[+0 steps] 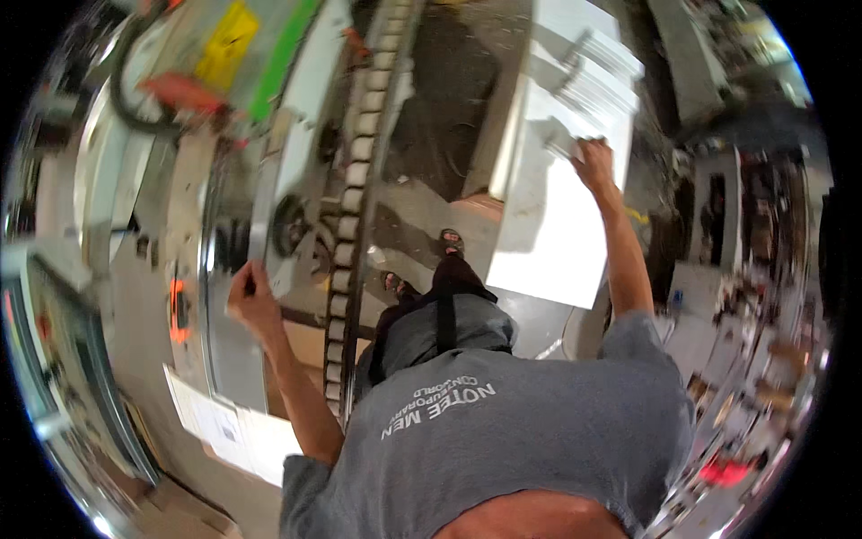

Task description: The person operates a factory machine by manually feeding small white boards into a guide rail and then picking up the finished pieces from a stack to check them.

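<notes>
My left hand [254, 296] is closed, its fingers curled beside the edge of a machine with a grey metal bed. A narrow pale strip [260, 229] runs up from its fingertips; whether it is held or part of the machine is unclear. On the right, my right hand [593, 165] reaches over a long white tabletop [548, 238], thumb and fingers drawn together. At those fingertips is a small, blurred greyish piece [561, 139], too smeared to name. Just beyond lie stacked thin white pieces [599, 81], in several ridged layers.
A roller conveyor [356, 175] runs between me and the machine. Near the machine's far end are a red part [182, 92] and a yellow label [229, 43]. An orange-cased object [180, 310] sits at the left. White sheets or cartons [229, 427] lie by my left elbow.
</notes>
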Action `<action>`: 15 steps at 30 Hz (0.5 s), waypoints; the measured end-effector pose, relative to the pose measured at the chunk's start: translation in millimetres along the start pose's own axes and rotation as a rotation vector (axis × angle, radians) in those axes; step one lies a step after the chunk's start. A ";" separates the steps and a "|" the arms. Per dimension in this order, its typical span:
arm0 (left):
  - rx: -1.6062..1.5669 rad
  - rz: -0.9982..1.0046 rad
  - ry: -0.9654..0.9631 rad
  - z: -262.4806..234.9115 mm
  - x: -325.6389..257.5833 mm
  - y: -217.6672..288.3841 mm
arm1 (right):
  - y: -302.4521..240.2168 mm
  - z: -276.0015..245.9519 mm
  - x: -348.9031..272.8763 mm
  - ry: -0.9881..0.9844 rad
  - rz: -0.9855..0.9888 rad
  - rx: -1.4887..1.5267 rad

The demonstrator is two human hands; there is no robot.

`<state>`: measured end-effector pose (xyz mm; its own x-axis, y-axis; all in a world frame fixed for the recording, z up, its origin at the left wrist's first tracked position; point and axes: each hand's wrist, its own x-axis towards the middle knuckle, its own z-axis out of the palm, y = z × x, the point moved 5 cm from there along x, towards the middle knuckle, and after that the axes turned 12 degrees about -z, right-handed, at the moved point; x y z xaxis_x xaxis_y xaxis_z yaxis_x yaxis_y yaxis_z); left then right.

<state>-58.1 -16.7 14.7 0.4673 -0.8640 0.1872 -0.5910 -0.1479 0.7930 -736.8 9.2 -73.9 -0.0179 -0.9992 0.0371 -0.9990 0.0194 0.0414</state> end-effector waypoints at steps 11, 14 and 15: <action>-0.130 -0.257 0.079 -43.8 -37.3 -15.1 | -304.8 -140.1 55.5 0.193 -0.696 0.441; -0.166 -0.285 0.154 -67.7 -50.9 -38.6 | -441.8 -160.1 67.5 0.080 -1.052 0.581; -0.179 -0.291 0.181 -76.0 -53.9 -44.8 | -477.1 -160.5 68.1 0.102 -1.163 0.619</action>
<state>-6.9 73.1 13.2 0.7169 -0.6967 0.0259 -0.2996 -0.2743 0.9138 -254.7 -62.3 69.1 0.8334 -0.4141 0.3660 -0.2842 -0.8891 -0.3588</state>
